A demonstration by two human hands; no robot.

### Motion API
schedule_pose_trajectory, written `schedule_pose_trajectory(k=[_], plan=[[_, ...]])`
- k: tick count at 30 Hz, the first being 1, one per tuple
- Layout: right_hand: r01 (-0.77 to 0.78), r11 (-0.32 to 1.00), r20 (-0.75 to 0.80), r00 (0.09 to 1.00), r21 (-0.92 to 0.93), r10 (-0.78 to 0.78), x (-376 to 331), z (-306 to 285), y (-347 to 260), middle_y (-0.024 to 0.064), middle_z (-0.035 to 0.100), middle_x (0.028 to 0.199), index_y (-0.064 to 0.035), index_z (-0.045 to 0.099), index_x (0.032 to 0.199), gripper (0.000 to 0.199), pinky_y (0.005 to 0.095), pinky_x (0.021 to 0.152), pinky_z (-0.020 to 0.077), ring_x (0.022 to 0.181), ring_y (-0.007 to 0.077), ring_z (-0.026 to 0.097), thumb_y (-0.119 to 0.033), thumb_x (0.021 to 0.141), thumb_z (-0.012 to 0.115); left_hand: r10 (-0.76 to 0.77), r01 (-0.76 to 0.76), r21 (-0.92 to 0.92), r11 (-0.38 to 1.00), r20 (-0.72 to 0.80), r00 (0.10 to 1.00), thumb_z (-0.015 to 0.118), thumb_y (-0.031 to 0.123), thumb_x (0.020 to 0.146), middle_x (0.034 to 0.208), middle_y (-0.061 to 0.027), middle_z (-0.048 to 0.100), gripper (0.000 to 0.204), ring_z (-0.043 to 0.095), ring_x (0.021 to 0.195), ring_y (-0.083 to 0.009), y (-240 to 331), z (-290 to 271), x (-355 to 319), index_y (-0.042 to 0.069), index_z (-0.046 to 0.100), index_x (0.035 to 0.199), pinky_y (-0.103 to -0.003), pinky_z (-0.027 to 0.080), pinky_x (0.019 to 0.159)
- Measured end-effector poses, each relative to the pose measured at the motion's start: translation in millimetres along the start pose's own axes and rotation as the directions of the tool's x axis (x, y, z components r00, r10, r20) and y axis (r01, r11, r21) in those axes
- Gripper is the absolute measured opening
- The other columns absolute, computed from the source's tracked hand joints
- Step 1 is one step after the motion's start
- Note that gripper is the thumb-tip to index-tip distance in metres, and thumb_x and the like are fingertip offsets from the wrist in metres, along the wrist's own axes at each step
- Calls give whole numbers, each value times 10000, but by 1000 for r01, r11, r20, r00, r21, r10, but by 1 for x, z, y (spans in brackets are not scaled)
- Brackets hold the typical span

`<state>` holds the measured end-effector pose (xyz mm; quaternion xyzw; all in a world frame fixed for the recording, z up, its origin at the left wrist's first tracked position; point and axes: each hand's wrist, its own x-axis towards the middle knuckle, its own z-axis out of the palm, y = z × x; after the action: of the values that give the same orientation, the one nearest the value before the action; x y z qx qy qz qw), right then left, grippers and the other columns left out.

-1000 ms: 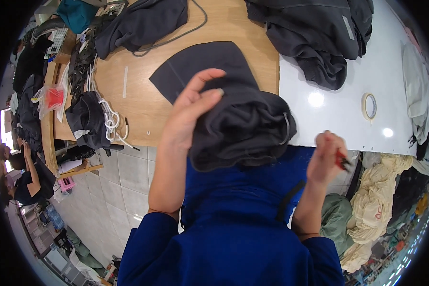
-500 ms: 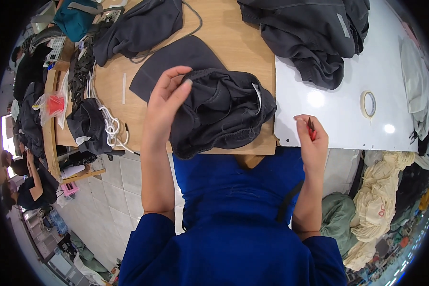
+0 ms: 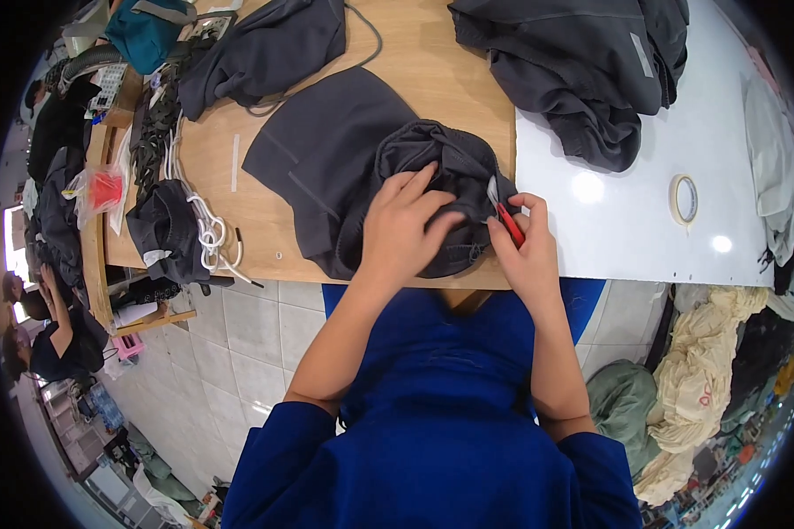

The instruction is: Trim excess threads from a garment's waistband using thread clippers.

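A dark grey garment (image 3: 335, 132) lies at the table's front edge, its gathered opening facing up. My left hand (image 3: 408, 225) rests over that opening with its fingers spread, the tips touching the inner folds. In my right hand (image 3: 525, 251) is a pair of red-handled thread snips (image 3: 510, 226), held between thumb and fingers. The blades point up and left, over the right rim of the opening. Part of the garment's inside is hidden under my left hand.
More dark grey garments (image 3: 269, 57) lie farther back, with another pile (image 3: 582, 66) at back right. A tape roll (image 3: 682, 199) sits on the white tabletop (image 3: 609, 229). White cord (image 3: 210, 231) hangs over a small dark bundle (image 3: 163, 225) at left. Cream cloth (image 3: 701, 379) is heaped at right.
My left hand has moved right and down onto the garment's opening, fingers now spread. My right hand has brought the snips left, from beside the garment to its rim. The garment has been shifted and reshaped.
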<state>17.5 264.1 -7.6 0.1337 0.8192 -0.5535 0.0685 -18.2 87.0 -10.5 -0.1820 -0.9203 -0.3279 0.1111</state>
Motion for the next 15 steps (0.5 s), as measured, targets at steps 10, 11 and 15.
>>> schedule_pose_trajectory(k=[10, 11, 15], plan=[[-238, 792, 55, 966, 563, 252, -2, -14, 7, -32, 556, 802, -39, 483, 1256, 395, 201, 595, 401, 683, 43, 508, -73, 879, 594, -219, 151, -625, 766, -32, 975, 569, 211, 894, 933, -131, 682, 240, 652, 867, -244, 12, -30, 2, 16, 695, 951, -289, 482, 785], [-282, 740, 64, 949, 610, 309, 3, -14, 5, -32, 556, 807, -41, 490, 1250, 379, 201, 593, 402, 683, 45, 513, -88, 886, 587, 90, -16, -592, 806, 95, 991, 578, 209, 882, 971, -130, 678, 222, 642, 931, -263, 29, -46, 3, 35, 700, 946, -313, 473, 827], [-264, 668, 75, 951, 696, 299, 6, -34, 14, -35, 550, 800, -45, 529, 1185, 285, 186, 521, 346, 604, 35, 462, -144, 918, 547, 292, -102, -650, 753, 192, 937, 716, 170, 727, 1010, -121, 671, 270, 604, 1049, -281, 30, -67, -15, 83, 687, 982, -359, 440, 905]])
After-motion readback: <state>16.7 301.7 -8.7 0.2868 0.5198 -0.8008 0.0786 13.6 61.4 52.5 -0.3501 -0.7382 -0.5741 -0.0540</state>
